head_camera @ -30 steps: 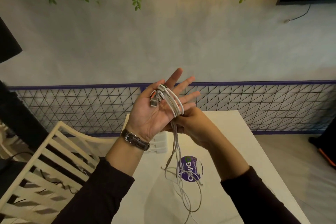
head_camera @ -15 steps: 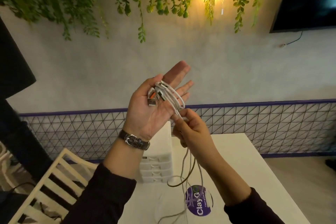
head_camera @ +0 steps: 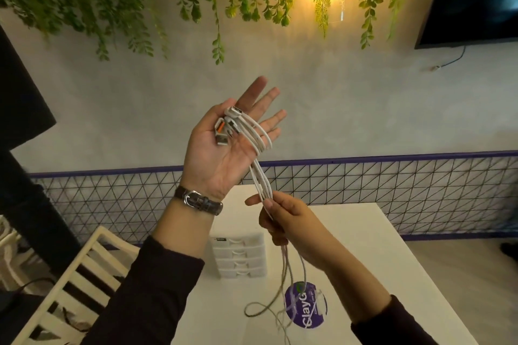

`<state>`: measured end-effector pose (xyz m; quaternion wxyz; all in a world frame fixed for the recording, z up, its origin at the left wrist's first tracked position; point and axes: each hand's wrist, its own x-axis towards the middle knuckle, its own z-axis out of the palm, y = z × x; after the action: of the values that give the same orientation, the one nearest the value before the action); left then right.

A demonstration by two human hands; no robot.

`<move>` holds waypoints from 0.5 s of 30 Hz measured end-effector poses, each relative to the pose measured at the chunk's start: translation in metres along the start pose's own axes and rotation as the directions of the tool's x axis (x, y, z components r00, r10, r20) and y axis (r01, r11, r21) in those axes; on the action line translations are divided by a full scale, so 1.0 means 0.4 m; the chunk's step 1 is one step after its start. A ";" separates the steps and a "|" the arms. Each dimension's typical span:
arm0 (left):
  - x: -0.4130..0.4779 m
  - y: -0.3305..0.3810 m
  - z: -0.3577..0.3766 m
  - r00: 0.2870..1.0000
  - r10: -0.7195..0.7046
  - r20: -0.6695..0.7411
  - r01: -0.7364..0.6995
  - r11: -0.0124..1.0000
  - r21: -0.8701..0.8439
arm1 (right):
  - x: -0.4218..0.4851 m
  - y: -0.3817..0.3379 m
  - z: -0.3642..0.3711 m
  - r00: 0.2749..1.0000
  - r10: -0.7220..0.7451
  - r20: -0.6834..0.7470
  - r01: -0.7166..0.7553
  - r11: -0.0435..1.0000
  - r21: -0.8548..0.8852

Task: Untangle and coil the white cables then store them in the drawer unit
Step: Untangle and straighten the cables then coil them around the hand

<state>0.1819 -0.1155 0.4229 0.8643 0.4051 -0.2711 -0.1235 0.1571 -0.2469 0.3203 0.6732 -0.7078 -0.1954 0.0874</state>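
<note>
My left hand (head_camera: 224,145) is raised palm up with fingers straight. Several white cables (head_camera: 259,173) loop over its palm, their plug ends (head_camera: 224,129) lying near the thumb. The strands run down from the palm into my right hand (head_camera: 283,221), which grips them as a bundle lower and to the right. Below that fist the loose cable tails (head_camera: 283,302) hang down to the white table (head_camera: 364,246). The small white drawer unit (head_camera: 239,256) stands on the table under my hands, its drawers closed.
A purple round sticker (head_camera: 307,309) marks the tabletop beneath the hanging tails. A cream slatted chair (head_camera: 73,274) stands at the table's left. A wire mesh fence (head_camera: 392,187) runs along the wall behind. Green plants hang overhead.
The view has tilted upward. My right hand has slid down the strands, away from the left palm, pulling the bundle taut. The left hand stays raised and flat.
</note>
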 end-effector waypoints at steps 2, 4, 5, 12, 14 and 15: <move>-0.002 -0.002 -0.012 1.000 -0.005 -0.025 0.005 1.000 -0.013 | -0.016 0.007 0.011 0.996 -0.024 -0.089 0.024 1.000 -0.007; -0.008 -0.012 -0.020 0.999 -0.011 -0.033 0.011 1.000 -0.010 | -0.022 0.003 0.011 0.993 -0.025 -0.119 0.025 1.000 -0.003; -0.011 -0.015 -0.021 0.999 -0.011 -0.030 0.011 1.000 -0.005 | -0.022 0.001 0.007 0.993 -0.020 -0.117 0.017 1.000 -0.022; -0.011 0.017 -0.022 0.997 0.060 -0.055 -0.050 0.984 0.171 | -0.032 0.025 -0.011 0.999 0.045 0.011 -0.046 0.999 0.018; -0.018 0.008 -0.035 0.997 0.052 -0.048 -0.039 0.970 0.241 | -0.044 0.033 -0.024 0.994 0.054 0.097 -0.065 0.992 0.112; -0.023 0.003 -0.044 0.999 0.027 -0.043 -0.015 0.966 0.258 | -0.050 0.034 -0.033 0.988 0.050 0.143 -0.072 0.986 0.153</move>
<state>0.1843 -0.0999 0.4111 0.8117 0.5137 -0.2691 -0.0689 0.1462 -0.2673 0.3051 0.7088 -0.6502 -0.2125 0.1721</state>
